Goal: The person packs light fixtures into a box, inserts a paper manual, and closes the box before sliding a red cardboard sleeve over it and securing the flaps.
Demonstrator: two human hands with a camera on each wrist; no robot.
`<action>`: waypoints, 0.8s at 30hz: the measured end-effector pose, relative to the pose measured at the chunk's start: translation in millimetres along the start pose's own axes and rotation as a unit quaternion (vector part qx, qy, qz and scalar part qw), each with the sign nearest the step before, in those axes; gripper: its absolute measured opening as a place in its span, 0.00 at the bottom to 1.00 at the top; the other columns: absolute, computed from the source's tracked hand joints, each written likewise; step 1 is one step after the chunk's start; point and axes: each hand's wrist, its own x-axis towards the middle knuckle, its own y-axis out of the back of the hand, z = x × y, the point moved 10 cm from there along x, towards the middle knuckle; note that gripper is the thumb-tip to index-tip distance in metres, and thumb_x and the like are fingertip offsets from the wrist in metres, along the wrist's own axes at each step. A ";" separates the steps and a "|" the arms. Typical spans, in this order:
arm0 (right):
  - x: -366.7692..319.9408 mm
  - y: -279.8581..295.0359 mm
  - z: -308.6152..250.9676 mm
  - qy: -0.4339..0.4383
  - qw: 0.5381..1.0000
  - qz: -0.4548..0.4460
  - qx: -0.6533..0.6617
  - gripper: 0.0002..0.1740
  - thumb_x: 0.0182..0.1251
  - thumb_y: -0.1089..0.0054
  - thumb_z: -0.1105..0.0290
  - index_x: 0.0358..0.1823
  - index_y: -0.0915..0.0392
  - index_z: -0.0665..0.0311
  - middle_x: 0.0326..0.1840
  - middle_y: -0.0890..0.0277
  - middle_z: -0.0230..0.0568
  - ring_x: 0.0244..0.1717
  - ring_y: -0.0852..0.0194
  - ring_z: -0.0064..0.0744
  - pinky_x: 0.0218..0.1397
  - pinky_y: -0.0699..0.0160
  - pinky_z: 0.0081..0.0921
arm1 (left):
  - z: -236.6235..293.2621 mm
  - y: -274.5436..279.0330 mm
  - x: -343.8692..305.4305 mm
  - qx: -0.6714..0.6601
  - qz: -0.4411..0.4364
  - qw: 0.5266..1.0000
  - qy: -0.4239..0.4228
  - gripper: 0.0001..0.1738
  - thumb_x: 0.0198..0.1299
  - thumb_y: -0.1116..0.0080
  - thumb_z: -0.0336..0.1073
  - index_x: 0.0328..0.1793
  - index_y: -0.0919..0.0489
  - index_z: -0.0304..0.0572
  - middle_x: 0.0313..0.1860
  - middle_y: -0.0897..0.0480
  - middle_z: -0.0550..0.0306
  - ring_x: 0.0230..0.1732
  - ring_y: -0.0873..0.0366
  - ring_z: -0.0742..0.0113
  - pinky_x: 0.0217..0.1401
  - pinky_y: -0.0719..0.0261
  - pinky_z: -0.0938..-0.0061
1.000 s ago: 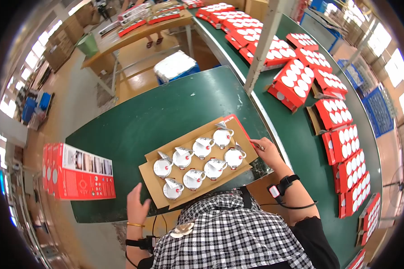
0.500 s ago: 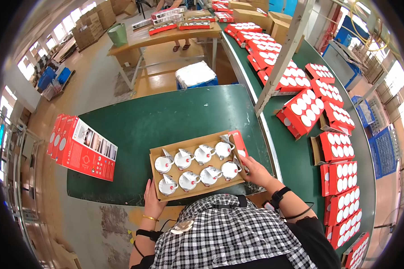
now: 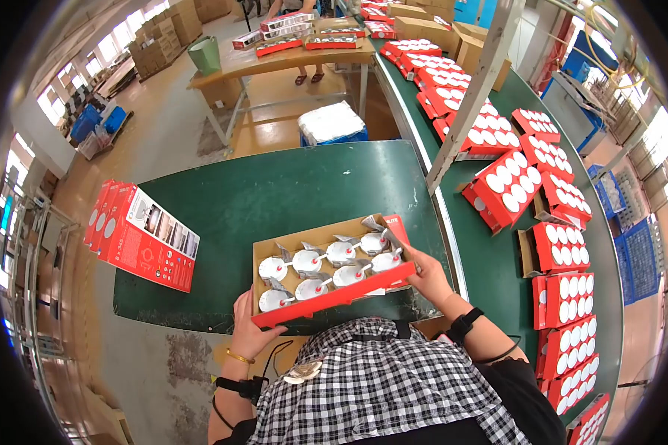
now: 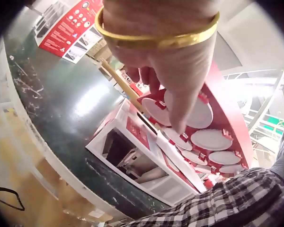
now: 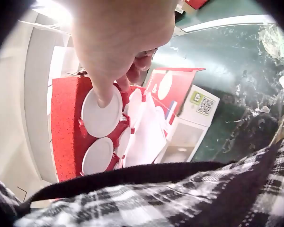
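A red cardboard tray [image 3: 332, 298] with a brown inside holds several white round downlights [image 3: 305, 260], wires and metal clips facing up. My left hand [image 3: 251, 326] grips its left end and my right hand [image 3: 428, 276] its right end. The tray is tilted, its red side toward my body. In the left wrist view, the thumb of my left hand [image 4: 173, 71] lies against white light faces [image 4: 210, 140] on the tray's underside. In the right wrist view, the thumb of my right hand [image 5: 116, 52] presses another white disc [image 5: 102, 113]. Beneath the tray lies a printed box [image 4: 137, 158].
Red printed cartons [image 3: 152, 241] stand at the left end of the green table [image 3: 274, 174]. Along the right, a green conveyor [image 3: 490, 259] carries many packed red trays [image 3: 560, 247]. A metal post [image 3: 471, 104] rises between them. A white-topped blue crate [image 3: 332, 124] stands beyond.
My left hand has come to the tray's left end and grips it. The tray has been lifted and tipped, so its red side now shows. The head view has shifted upward.
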 end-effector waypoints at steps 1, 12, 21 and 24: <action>2.9 2.9 2.8 -0.018 1.000 0.005 0.007 0.39 0.54 0.32 0.77 0.72 0.29 0.56 0.55 0.19 0.52 0.49 0.16 0.43 0.51 0.19 0.30 | -1.7 4.3 1.8 0.035 0.014 0.999 -0.012 0.55 0.39 0.20 0.37 0.76 0.37 0.34 0.67 0.29 0.42 0.70 0.35 0.42 0.74 0.35 0.54; 74.3 47.1 -82.3 -0.064 0.997 0.049 -0.002 0.19 0.65 0.31 0.56 0.39 0.16 0.69 0.23 0.24 0.45 0.23 0.29 0.38 0.32 0.26 0.33 | 28.7 93.1 60.3 -0.046 0.185 0.980 -0.062 0.12 0.68 0.44 0.32 0.52 0.24 0.32 0.42 0.25 0.46 0.43 0.27 0.50 0.47 0.28 0.61; 101.6 -24.8 22.7 -0.259 0.946 -0.158 -0.117 0.34 0.63 0.38 0.38 0.29 0.16 0.69 0.24 0.18 0.49 0.29 0.15 0.45 0.40 0.19 0.41 | -60.3 12.8 97.6 0.027 0.042 0.993 0.106 0.27 0.74 0.51 0.49 0.33 0.23 0.28 0.33 0.22 0.34 0.39 0.25 0.36 0.45 0.28 0.50; 99.4 -34.4 47.5 -0.250 0.944 -0.139 -0.162 0.33 0.63 0.39 0.37 0.36 0.14 0.66 0.38 0.14 0.53 0.41 0.15 0.52 0.47 0.19 0.44 | -85.5 -15.8 89.5 0.040 0.011 0.991 0.130 0.26 0.73 0.51 0.49 0.36 0.21 0.28 0.35 0.21 0.32 0.42 0.24 0.34 0.48 0.27 0.49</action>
